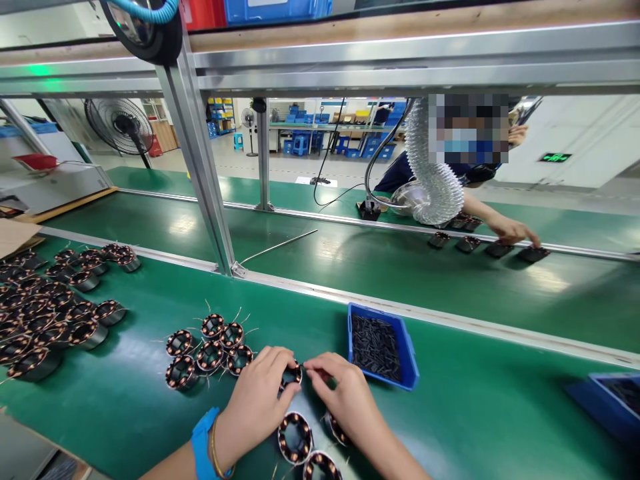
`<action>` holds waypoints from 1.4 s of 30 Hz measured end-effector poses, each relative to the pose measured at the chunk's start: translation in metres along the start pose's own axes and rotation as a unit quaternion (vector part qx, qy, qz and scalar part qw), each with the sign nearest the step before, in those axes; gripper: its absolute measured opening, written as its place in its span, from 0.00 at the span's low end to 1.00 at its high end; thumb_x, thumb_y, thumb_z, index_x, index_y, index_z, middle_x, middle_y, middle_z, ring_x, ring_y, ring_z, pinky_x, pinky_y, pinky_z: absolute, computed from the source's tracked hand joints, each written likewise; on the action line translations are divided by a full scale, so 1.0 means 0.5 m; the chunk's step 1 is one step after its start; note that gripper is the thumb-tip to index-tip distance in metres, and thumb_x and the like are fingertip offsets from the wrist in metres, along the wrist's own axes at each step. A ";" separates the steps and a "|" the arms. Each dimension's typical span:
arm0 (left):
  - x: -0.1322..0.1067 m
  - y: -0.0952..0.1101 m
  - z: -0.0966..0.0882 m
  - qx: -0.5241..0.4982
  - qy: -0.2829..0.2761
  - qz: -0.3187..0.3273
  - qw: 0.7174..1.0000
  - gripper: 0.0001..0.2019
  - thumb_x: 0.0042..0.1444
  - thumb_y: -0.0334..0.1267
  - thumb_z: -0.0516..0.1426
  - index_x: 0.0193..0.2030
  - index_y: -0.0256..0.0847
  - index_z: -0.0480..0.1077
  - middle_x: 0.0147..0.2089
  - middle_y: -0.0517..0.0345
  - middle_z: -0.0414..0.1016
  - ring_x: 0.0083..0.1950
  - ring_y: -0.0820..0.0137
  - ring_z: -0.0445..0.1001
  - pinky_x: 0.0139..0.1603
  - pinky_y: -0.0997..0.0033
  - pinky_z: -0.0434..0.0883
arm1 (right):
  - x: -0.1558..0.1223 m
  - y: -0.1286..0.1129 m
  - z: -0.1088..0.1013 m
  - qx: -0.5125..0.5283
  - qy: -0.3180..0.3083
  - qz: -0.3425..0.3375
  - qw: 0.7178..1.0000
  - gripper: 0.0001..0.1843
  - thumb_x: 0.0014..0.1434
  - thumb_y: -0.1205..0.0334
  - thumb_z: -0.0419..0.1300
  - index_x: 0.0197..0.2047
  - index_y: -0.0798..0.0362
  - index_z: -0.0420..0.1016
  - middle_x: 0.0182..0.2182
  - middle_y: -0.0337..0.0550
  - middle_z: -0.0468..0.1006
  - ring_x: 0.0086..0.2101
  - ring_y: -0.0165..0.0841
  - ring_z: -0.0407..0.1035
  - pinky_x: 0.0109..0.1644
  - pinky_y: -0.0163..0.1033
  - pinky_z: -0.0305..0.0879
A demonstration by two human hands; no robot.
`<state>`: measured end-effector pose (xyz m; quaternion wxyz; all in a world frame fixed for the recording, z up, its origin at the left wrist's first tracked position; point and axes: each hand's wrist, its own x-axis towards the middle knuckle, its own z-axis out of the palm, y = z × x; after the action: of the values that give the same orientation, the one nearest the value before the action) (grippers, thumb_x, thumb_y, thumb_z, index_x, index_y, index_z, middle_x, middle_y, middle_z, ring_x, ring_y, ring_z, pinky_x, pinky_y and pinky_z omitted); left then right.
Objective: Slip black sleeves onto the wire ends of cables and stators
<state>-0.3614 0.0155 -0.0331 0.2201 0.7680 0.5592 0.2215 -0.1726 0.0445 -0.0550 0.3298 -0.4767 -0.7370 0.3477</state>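
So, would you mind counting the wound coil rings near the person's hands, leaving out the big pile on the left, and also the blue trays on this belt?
Wound coil rings grouped beside the left hand: 6
Wound coil ring between the left hand and right hand: 1
Wound coil rings below the hands: 3
Blue trays: 2
Total: 12

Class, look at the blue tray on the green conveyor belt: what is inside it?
The blue plastic tray is filled with a heap of small black stick-like pieces. They cover the tray's floor, so it cannot be seen, and neither can anything lying beneath them.
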 end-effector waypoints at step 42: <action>-0.036 -0.017 -0.021 0.165 0.023 0.078 0.983 0.18 0.56 0.27 0.60 0.53 0.42 0.71 0.63 0.48 0.70 0.62 0.51 0.68 0.60 0.45 0.71 | -0.015 -0.020 -0.073 0.011 0.031 0.035 0.999 0.15 0.64 0.50 0.55 0.35 0.47 0.79 0.35 0.45 0.84 0.36 0.41 0.78 0.43 0.42 0.70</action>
<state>-0.3792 0.0014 -0.0312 0.0598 0.8296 0.5314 0.1608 -0.1452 0.0418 -0.0280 0.3450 -0.5091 -0.7052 0.3529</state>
